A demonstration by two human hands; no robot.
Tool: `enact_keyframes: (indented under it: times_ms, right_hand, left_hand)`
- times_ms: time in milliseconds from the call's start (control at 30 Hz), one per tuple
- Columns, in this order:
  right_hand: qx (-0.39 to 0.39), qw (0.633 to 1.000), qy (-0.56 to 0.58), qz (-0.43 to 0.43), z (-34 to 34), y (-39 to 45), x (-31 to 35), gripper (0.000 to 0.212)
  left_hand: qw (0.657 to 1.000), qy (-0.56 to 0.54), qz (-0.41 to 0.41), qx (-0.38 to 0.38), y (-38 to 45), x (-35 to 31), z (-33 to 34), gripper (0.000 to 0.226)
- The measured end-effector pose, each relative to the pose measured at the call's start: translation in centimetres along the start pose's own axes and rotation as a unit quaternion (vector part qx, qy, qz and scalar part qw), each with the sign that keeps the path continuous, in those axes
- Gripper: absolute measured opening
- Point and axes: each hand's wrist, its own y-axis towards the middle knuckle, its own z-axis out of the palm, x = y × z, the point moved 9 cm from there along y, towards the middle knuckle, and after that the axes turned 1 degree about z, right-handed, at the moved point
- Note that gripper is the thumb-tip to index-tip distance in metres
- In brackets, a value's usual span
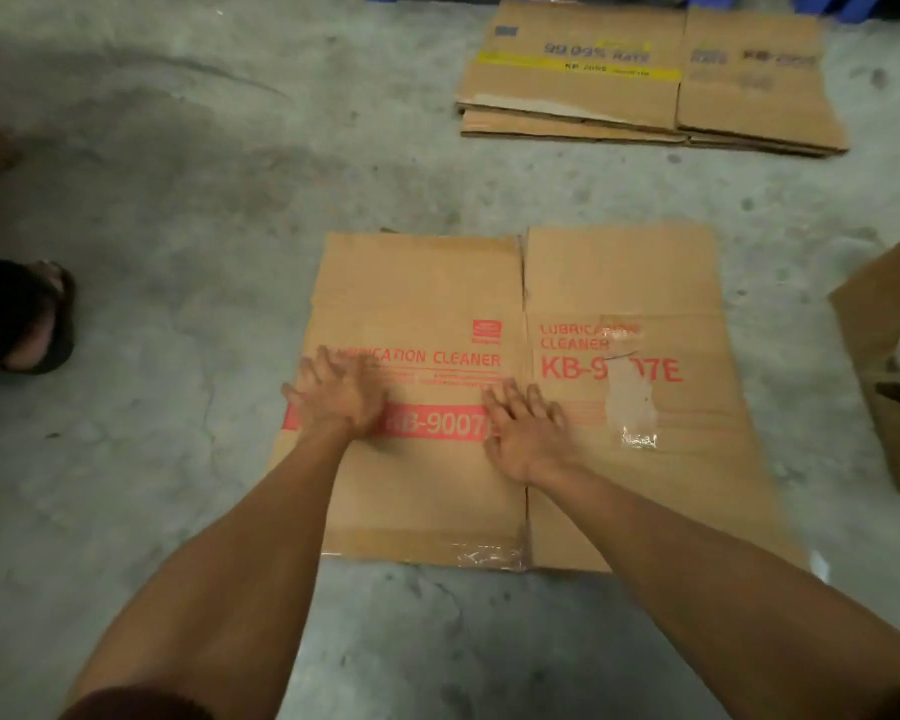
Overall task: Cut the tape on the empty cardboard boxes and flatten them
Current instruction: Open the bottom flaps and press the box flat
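A flattened brown cardboard box [422,293] with red "LUBRICATION CLEANER KB-9007E" print lies on the concrete floor in front of me. My left hand [340,397] rests flat on its left panel, fingers spread. My right hand [526,428] lies flat near the centre crease, fingers spread too. Neither hand holds anything. Shreds of clear tape [489,556] cling to the near edge, and a torn label patch [632,407] with tape sits on the right panel.
A stack of flattened boxes [645,80] lies farther back on the right. An unflattened cardboard box [884,366] stands at the right edge. A person's sandalled foot [37,324] is at the left. Grey concrete floor [178,200] surrounds everything.
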Motion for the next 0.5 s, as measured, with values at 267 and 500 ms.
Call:
enact_keyframes:
  times_ms: [267, 500]
  right_hand:
    - [-0.075, 0.988, 0.034, -0.132, -1.5, 0.9, -3.6, 0.06]
    - [-0.179, 0.973, 0.086, 0.114, -1.2, -5.0, -17.9, 0.066]
  left_hand:
    - [0.993, -0.043, 0.046, 0.096, 0.0, -3.9, 7.4, 0.064]
    - [0.997, -0.014, 0.003, 0.07, -2.5, -7.7, 6.6, 0.06]
